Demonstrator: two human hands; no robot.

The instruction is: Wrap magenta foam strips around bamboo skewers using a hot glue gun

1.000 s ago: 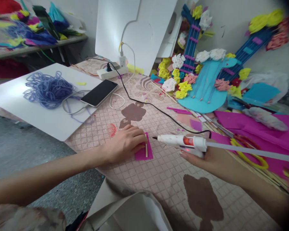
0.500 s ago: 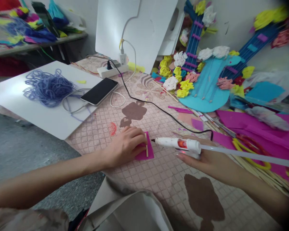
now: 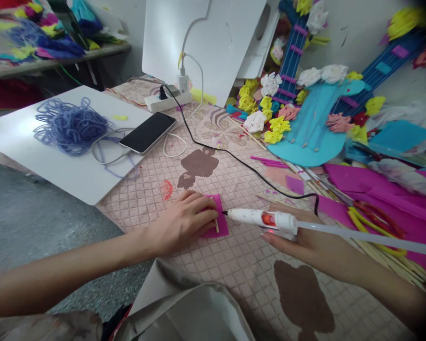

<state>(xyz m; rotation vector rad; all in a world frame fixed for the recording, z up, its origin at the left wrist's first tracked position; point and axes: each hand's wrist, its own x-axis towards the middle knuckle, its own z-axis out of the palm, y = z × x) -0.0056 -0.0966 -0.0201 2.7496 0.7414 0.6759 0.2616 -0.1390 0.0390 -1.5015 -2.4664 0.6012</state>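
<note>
Fingers curled, my left hand (image 3: 189, 217) presses a thin wooden stick (image 3: 217, 225) onto a small magenta foam or paper piece (image 3: 222, 229) lying on the table. Part of the stick and of the piece is hidden under the fingers. My right hand (image 3: 305, 241) is closed around a white hot glue gun (image 3: 246, 217), its dark nozzle pointing left at the right edge of the magenta piece. A long translucent glue stick (image 3: 358, 233) sticks out of the gun's back. Whether the nozzle touches the magenta piece, I cannot tell.
A black cord (image 3: 230, 154) crosses the patterned tablecloth to the gun. Left lie a phone (image 3: 149, 132) and blue yarn (image 3: 71, 127) on a white board (image 3: 88, 184). Scissors (image 3: 376, 222), loose sticks (image 3: 394, 263) and magenta sheets (image 3: 386, 189) lie right, near a turquoise guitar-shaped cutout (image 3: 308, 137).
The view has shifted slightly. The glue gun's nozzle is a little closer to the magenta piece, and my left fingers have moved slightly along the stick. Both hands keep their holds.
</note>
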